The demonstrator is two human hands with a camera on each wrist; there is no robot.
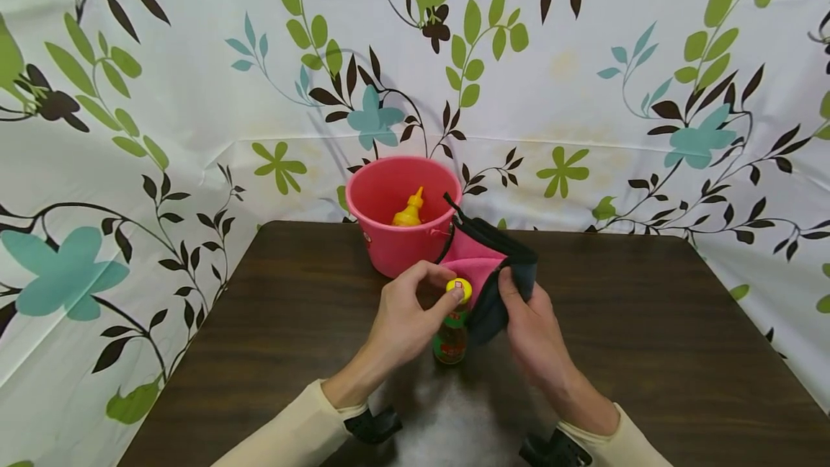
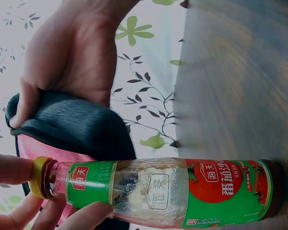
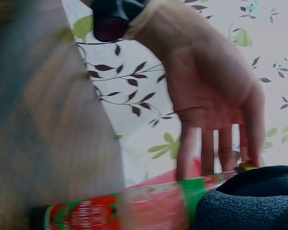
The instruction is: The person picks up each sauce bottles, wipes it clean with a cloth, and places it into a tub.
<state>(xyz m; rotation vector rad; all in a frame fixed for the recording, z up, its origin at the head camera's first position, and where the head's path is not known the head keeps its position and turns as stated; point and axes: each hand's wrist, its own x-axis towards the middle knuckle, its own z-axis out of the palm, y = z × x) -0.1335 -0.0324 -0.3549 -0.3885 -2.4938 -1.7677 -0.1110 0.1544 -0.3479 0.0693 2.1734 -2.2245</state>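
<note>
Pinching with the left hand [image 1: 403, 314] the round yellow cap [image 1: 459, 288] of a slender clear glass bottle [image 2: 153, 191] with red-and-green tomato labels, thumb and fingers drawn in at the cap, another finger lying along the green label at the neck. Gripping with the right hand [image 1: 537, 326] a dark grey, fleecy cloth pouch [image 1: 488, 319] with black edging and a pink inside, thumb on the near face, most fingers hidden behind in the head view.

Holding the bottle about upright, low at the dark brown wooden table [image 1: 311, 359], just beside the pouch and outside it; cannot tell contact between base and wood. Showing just behind, at the far side of the table: a pink plastic bucket [image 1: 389, 236] with a yellow squeeze bottle [image 1: 407, 217], nozzle pointing up, inside it.

Seems to be at the step of bringing bottle and pouch together, with the pouch partly spread and not yet around the glass. Probably calls next for keeping the pouch mouth wide, raising the bottle clear of the rim and guiding it in without snagging the cloth. Worth steadying lower on the neck too: likely to swing if lifted by the cap alone.
</note>
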